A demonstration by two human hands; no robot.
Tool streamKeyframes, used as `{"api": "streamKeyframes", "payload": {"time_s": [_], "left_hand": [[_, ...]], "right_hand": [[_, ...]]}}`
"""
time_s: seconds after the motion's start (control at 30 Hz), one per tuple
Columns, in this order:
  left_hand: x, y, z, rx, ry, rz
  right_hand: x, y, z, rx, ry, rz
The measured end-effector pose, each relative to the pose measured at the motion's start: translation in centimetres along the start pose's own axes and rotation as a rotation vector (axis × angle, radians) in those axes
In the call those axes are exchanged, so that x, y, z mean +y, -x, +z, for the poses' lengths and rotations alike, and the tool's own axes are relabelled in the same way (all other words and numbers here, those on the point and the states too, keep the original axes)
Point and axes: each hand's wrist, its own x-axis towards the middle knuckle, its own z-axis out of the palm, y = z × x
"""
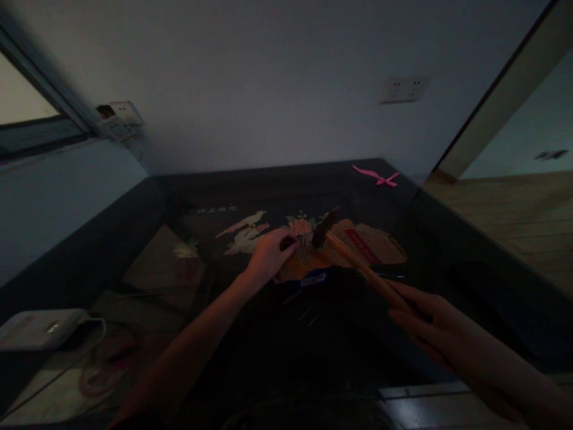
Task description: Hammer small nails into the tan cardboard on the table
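My right hand (pixel 421 319) is closed around the wooden handle of a hammer (pixel 358 263). The hammer's dark head (pixel 324 228) is over a brown, speckled flat piece (pixel 340 254) that looks like cardboard, with a red label (pixel 363 246). At the left part of this piece, my left hand (pixel 271 251) has its fingers pinched together close to the hammer head. What sits between those fingertips is too dark and small to make out. A blue item (pixel 314 277) shows under the front edge of the brown piece. Several thin shiny slivers (pixel 308 315), possibly nails, lie nearer to me.
The dark glossy table (pixel 250 346) has flower and bird pictures on it. A pink ribbon-like strip (pixel 380 179) lies at the back right. At the left is a white device (pixel 42 328) with a cable. The wall (pixel 268 89) rises behind.
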Motion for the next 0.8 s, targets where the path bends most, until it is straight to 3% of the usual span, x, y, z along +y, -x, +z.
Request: {"api": "streamKeyframes", "payload": {"time_s": [0.2,0.33,0.43,0.5,0.57,0.7,0.8], "left_hand": [[0.2,0.0,-1.0,0.019,-0.008,0.041],[2.6,2.0,-3.3,0.058,-0.06,0.113],[5.1,4.9,-3.9,-0.166,-0.017,0.18],[6.2,6.8,-3.1,-0.369,-0.036,0.217],[6.5,8.1,-1.6,-0.48,-0.124,0.189],[5.9,8.9,1.6,-0.531,-0.374,0.043],[5.6,8.7,2.8,-0.553,-0.48,-0.007]], "right_hand": [[0.2,0.3,0.0,-0.001,-0.059,-0.004],[-0.1,0.8,0.1,0.048,-0.079,0.017],[-0.3,1.1,0.5,0.135,-0.146,0.03],[-0.3,1.3,0.8,0.14,-0.219,0.058],[-0.2,1.4,1.1,0.128,-0.277,0.08],[0.4,1.4,1.3,0.133,-0.333,0.091],[1.2,1.3,1.0,0.124,-0.298,0.085]]}}
